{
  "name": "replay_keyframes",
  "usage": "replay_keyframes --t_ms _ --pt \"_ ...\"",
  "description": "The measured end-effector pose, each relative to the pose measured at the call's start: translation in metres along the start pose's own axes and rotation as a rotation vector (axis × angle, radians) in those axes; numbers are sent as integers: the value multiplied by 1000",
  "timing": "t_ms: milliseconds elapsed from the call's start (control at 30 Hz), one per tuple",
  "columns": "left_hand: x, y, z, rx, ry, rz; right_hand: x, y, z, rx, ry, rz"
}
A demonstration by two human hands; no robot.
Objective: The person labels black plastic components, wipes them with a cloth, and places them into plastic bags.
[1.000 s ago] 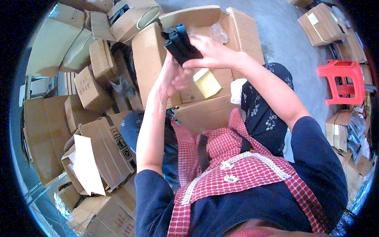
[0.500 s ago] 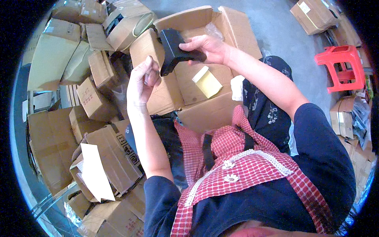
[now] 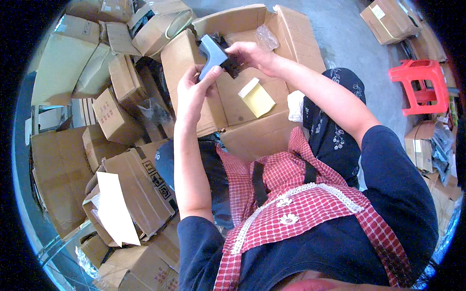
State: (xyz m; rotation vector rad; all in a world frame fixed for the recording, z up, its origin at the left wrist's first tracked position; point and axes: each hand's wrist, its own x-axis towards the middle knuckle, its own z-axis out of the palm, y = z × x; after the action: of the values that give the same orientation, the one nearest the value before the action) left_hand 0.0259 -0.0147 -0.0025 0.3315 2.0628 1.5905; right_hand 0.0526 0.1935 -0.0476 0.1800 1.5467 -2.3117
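Note:
Over the open cardboard box [image 3: 259, 138], both my hands hold a dark, angular plastic part [image 3: 213, 52] with a curved cutout. Its smooth face catches the light and looks grey-blue. My left hand [image 3: 194, 92] is closed on its near left end, with the thumb pressed on the face. Closed around the far right side is my right hand [image 3: 252, 56], its fingertips partly hidden behind the part. Below the hands, a yellow piece of paper or card [image 3: 260, 102] lies in the box. A clear plastic bag [image 3: 267, 38] rests at the back of it.
Many cardboard boxes [image 3: 63, 169] are piled on the left, one with a white sheet [image 3: 116, 208] on it. A white crumpled item [image 3: 295, 105] sits by the box's right front corner. To the right are a red plastic stool [image 3: 422, 87] and another carton [image 3: 388, 22].
My left hand has moved up and right and taken hold of the plastic part. The part has been turned, so a lighter-looking, shiny face now shows.

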Motion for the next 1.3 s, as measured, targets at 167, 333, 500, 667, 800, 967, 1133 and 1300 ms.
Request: replay_keyframes --t_ms 167,333,500,667,800,967,1133,1300 --pt "-8 -1 16 156 23 69 -10 -1 19 78 32 90" --pt "1 -19 21 170 -223 -18 5 32 0 -245 101 -223" --pt "4 -8 17 -96 -413 -298 -12 18 8 -681 153 -441" --pt "10 -19 21 -282 -637 -372 -22 9 6 -689 120 -479" --pt "4 -21 40 -399 -439 -269 -19 -3 -5 -545 109 -379" --pt "-10 -20 55 -461 -272 -145 -16 -2 -9 -427 118 -332" --pt "-8 -13 55 -430 -129 -114 -18 4 -7 -226 195 -387" --pt "-9 -19 53 -436 -102 -102 -19 13 0 -213 249 -402"
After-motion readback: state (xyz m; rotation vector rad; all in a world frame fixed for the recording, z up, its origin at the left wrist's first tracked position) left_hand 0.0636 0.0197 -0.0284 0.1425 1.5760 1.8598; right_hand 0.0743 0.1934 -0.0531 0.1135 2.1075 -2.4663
